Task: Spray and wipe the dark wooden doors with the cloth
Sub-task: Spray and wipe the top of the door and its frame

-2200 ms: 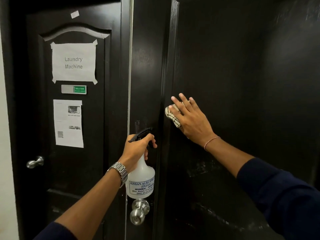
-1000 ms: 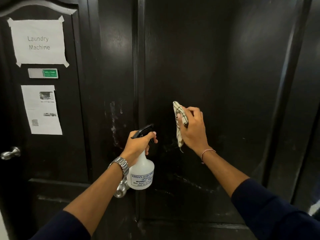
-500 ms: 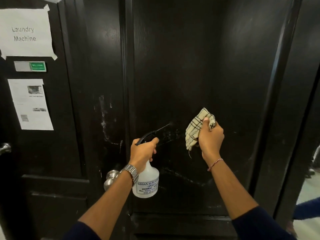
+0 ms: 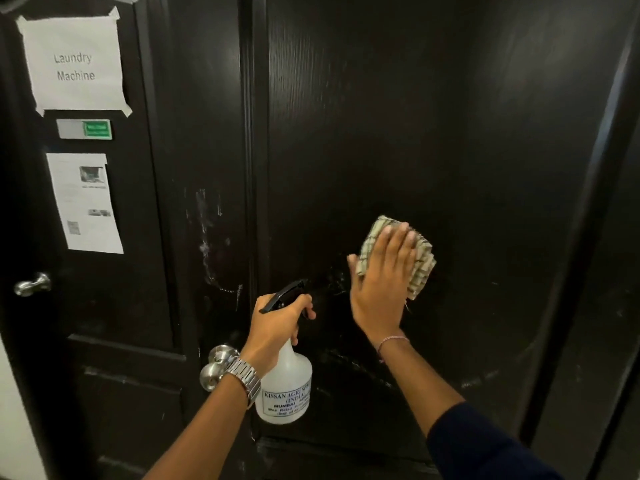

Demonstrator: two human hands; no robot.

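Note:
A dark wooden door [image 4: 433, 116] fills the middle and right of the view. My right hand [image 4: 381, 282] presses a folded checked cloth [image 4: 420, 261] flat against its panel with straight fingers. My left hand [image 4: 277, 327] grips the neck of a white spray bottle [image 4: 285, 389] with a black trigger head, held just in front of the door's left edge. Pale streaks and smears show on the panel below the cloth and on the frame strip [image 4: 207, 244] to the left.
A second dark door [image 4: 114, 289] on the left carries a taped "Laundry Machine" sign [image 4: 74, 64], a small green plate [image 4: 85, 129] and a printed sheet [image 4: 85, 202]. A lever handle [image 4: 33, 284] sits at far left. A round silver knob [image 4: 218, 367] sits behind my left wrist.
My right hand went from gripping the bunched cloth to pressing it flat on the panel, a little further right. The spray bottle stayed at about the same spot.

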